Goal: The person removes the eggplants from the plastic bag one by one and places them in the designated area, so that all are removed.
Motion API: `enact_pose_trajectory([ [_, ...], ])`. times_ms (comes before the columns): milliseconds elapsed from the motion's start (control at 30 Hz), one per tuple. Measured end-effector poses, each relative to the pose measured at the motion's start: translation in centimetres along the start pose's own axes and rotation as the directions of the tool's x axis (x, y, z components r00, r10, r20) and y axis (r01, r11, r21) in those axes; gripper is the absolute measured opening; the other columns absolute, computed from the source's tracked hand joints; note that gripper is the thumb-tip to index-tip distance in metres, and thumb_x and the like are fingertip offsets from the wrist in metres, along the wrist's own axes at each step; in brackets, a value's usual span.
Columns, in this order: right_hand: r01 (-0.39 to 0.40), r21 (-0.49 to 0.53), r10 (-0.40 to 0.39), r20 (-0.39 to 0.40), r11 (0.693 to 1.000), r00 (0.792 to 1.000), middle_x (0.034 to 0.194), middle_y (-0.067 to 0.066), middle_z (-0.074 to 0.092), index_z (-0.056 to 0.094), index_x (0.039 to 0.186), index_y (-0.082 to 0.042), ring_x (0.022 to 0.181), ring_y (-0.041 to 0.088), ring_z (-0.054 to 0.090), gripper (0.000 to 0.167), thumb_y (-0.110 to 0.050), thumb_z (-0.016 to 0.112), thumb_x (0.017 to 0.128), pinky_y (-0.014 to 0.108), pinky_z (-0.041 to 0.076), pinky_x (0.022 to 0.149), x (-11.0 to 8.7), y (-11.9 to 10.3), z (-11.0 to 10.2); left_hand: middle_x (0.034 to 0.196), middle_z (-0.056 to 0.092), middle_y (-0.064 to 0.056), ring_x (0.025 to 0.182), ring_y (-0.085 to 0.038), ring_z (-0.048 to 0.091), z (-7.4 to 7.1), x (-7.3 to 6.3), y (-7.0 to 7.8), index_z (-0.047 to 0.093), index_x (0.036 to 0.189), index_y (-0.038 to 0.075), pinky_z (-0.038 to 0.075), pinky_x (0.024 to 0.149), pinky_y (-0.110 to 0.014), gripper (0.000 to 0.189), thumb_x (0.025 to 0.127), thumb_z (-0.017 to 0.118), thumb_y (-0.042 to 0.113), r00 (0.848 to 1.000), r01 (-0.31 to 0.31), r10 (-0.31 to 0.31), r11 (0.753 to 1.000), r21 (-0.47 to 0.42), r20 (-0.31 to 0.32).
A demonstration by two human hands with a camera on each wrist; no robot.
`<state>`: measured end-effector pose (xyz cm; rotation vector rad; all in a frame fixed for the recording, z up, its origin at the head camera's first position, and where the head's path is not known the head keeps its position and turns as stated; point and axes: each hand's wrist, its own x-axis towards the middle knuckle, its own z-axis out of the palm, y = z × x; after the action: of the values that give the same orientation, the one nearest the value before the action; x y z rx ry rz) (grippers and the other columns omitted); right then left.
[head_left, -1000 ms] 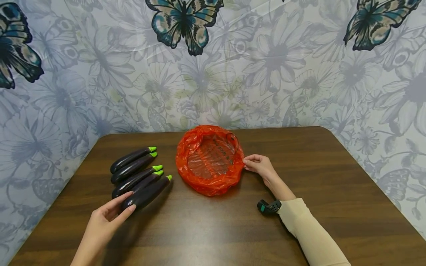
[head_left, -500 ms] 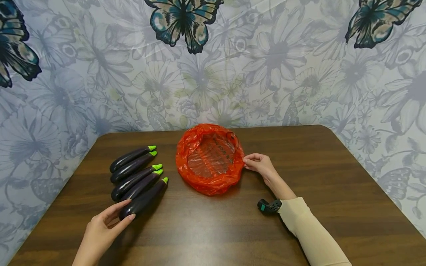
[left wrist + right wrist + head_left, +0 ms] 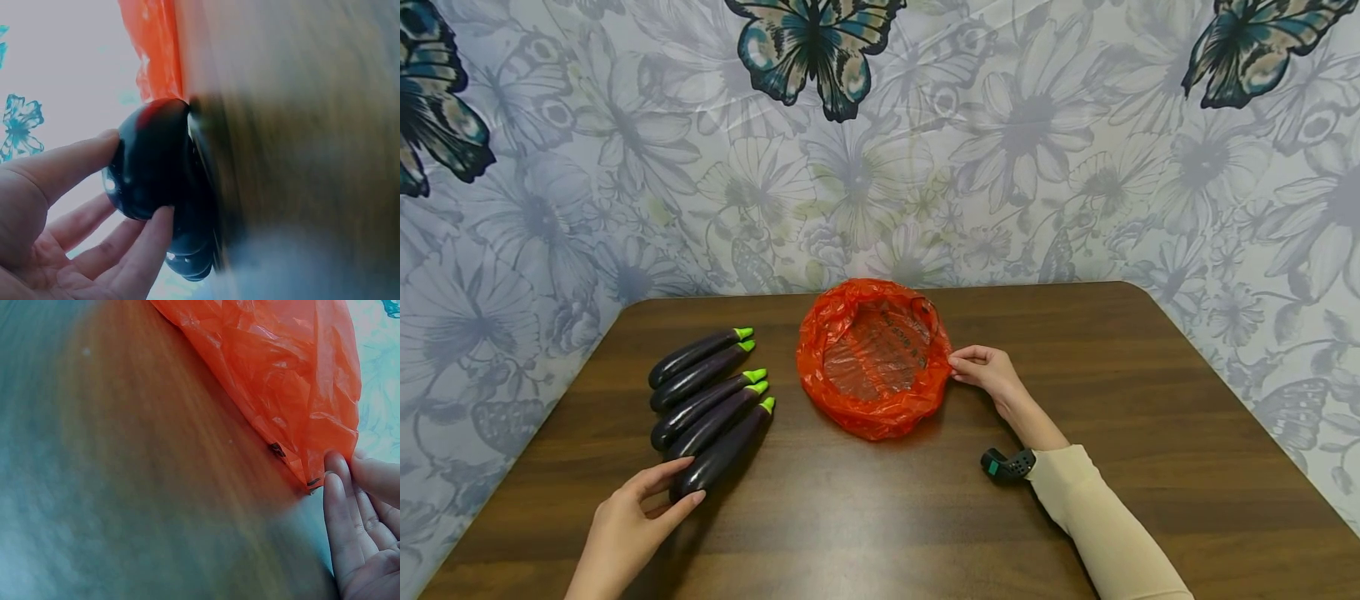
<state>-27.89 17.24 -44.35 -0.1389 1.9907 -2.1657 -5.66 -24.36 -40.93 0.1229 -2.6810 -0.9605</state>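
Note:
Several glossy dark eggplants with green stems lie side by side on the left of the table. My left hand [image 3: 632,521] holds the nearest eggplant [image 3: 722,454] by its rounded end, thumb on one side and fingers on the other. In the left wrist view that eggplant [image 3: 153,162] shows end-on between thumb and fingertips, with the others behind it. A red plastic bag [image 3: 808,367], its mouth spread into a round opening facing up, stands at mid-table. The right hand [image 3: 988,375] pinches its right side; up close, thumb and fingers grip the thin red plastic [image 3: 281,381].
The brown wooden table [image 3: 1112,517] runs back to a wall covered in floral fabric [image 3: 1015,183] with butterflies. A black band [image 3: 1006,467] sits on the right wrist, below a cream sleeve [image 3: 1097,517].
My left hand and its eggplant have shifted slightly toward me and to the left, bringing the eggplant alongside the row. The right hand and the bag have stayed put.

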Motion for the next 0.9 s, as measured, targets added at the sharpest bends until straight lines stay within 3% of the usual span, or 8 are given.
enact_pose_trajectory([
  [233,-0.005,-0.006,0.005,-0.001,1.0,1.0,0.084,0.004,0.068,0.06,0.104,0.015,0.072,0.013,0.064,0.022,-0.001,0.063,0.089,0.027,0.053,0.072,-0.04,0.05,-0.03,0.097,0.063,-0.007,0.083,-0.003,0.058,0.24,0.0,-0.23,0.069,0.105,0.006,0.05,0.06,-0.016,0.039,0.07,0.083,0.009,0.993,-0.077,0.08,0.996,0.043,-0.082],
  [633,-0.007,-0.008,0.007,0.006,1.0,1.0,0.083,0.004,0.068,0.06,0.104,0.015,0.071,0.013,0.064,0.022,-0.002,0.063,0.089,0.028,0.053,0.072,0.13,-0.06,0.15,0.097,0.062,-0.008,0.083,-0.004,0.058,0.1,0.01,-0.29,0.069,0.103,0.006,0.052,0.059,-0.02,0.035,0.07,0.082,0.007,0.994,-0.06,0.064,0.997,0.049,-0.084],
  [900,0.002,-0.013,-0.002,0.02,1.0,1.0,0.084,0.005,0.068,0.06,0.105,0.015,0.073,0.013,0.065,0.023,-0.001,0.063,0.089,0.029,0.053,0.072,0.3,-0.05,0.3,0.1,0.062,-0.011,0.085,-0.001,0.057,-0.72,-0.06,-0.6,0.069,0.105,0.006,0.05,0.061,-0.014,0.035,0.072,0.082,0.009,0.993,-0.043,0.05,0.997,0.067,-0.104],
])
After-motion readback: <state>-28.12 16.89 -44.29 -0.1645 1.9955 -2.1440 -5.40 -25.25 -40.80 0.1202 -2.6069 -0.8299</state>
